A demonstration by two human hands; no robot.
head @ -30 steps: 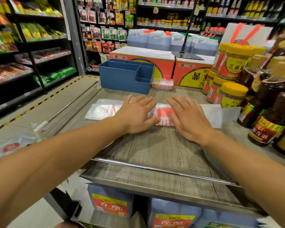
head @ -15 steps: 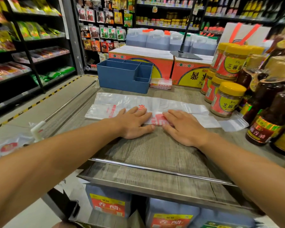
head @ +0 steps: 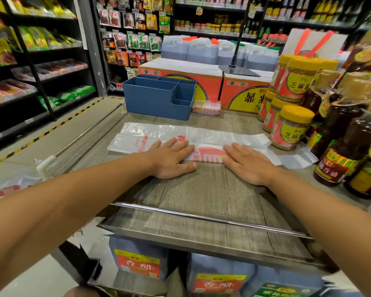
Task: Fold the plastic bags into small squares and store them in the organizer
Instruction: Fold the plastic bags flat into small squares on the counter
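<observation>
From the head camera, looking down over my forearms, the translucent white plastic bag with red print (head: 204, 139) lies flat on the grey wood-grain shelf top (head: 212, 189) as a long strip. Its long axis runs left to right across me, from the clear end out at my left to the jars on my right. My left hand (head: 171, 158) rests palm down on the strip's near edge, just left of the red block of print, fingers straight and together, gripping nothing. My right hand (head: 247, 162) lies the same way just right of that print, fingers flat and extended, also holding nothing. Both press the folded near edge; the bag sits under and ahead of my fingertips, running out sideways past each hand.

I judge the lengthwise fold is being smoothed, so the next fold would go along the long axis, one end brought over toward the other. More of the strip seems to run out past my left hand, so that hand would probably lift that end while the right pins the middle. The right end lies close against the yellow-lidded jars with red labels (head: 291, 127), which could snag it.

The blue plastic compartmented organizer (head: 159, 99) stands beyond the bag, farther back and somewhat left, nearer my left hand; I can't see inside its compartments
</observation>
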